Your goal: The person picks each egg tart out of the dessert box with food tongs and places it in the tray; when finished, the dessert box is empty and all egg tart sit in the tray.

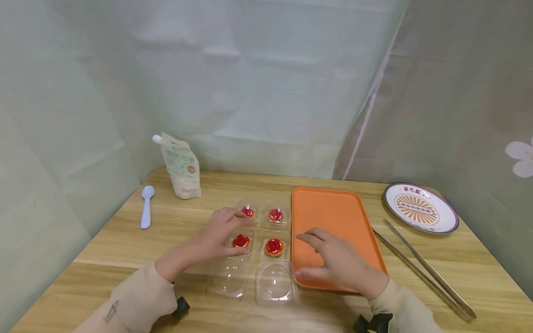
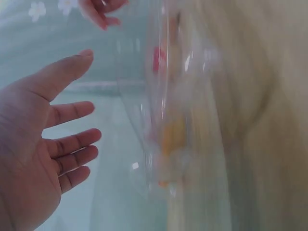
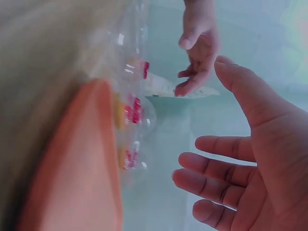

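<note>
Several small tarts with red topping sit in clear plastic boxes mid-table. A front-left tart [image 1: 241, 242] and a front-right tart [image 1: 274, 247] lie in bases whose clear domed lids, a left lid [image 1: 229, 277] and a right lid [image 1: 275, 280], lie folded open toward me. Behind them, a back-right tart [image 1: 275, 214] and a back-left tart [image 1: 247, 212] stand under domes. My left hand [image 1: 216, 233] hovers at the left boxes, fingers spread, holding nothing. Over the orange tray [image 1: 329, 203], beside the right boxes, my right hand [image 1: 339, 261] is spread and holds nothing.
Metal tongs [image 1: 433, 277] lie right of the tray, below a patterned white plate [image 1: 447, 216]. A spouted pouch [image 1: 182, 166] stands at the back left, near a light blue spoon [image 1: 145, 208]. Fabric curtains [image 1: 250, 92] enclose the table's back and sides.
</note>
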`<state>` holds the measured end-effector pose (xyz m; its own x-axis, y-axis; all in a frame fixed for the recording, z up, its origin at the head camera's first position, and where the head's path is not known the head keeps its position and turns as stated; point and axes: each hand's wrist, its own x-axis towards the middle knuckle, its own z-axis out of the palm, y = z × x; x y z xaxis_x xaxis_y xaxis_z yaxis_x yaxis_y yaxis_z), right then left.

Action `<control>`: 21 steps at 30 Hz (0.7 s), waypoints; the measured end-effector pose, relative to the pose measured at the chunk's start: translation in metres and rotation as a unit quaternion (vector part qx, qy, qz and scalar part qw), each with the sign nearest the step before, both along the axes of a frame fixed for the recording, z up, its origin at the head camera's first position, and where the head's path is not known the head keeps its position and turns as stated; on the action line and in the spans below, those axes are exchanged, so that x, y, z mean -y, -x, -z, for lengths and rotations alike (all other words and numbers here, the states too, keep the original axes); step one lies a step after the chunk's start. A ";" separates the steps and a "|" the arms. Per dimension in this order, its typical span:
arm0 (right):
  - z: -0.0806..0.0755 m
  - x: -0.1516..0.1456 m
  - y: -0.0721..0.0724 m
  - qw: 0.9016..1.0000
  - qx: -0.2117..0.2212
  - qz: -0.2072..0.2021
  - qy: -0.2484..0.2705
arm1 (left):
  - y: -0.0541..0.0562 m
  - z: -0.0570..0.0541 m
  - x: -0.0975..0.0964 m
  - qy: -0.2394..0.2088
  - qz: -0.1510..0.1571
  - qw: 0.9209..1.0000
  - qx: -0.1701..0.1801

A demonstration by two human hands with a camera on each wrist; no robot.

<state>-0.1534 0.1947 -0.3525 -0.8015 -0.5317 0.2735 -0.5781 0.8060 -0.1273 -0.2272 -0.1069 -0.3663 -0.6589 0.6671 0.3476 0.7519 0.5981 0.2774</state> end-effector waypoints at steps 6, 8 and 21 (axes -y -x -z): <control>-0.018 0.005 0.013 1.000 0.017 -0.001 -0.007 | 0.024 0.000 0.007 -0.043 -0.040 0.998 0.037; -0.024 0.007 0.017 1.000 0.023 -0.002 -0.006 | 0.032 0.002 0.009 -0.059 -0.046 0.996 0.056; -0.047 0.020 0.053 0.996 0.084 0.015 -0.014 | 0.072 0.017 0.018 -0.134 -0.069 0.972 0.180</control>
<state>-0.2066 0.1748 -0.3059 -0.8500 -0.5130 0.1196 -0.5268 0.8269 -0.1968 -0.2995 -0.1250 -0.3836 -0.8468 0.4808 0.2276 0.4952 0.5561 0.6675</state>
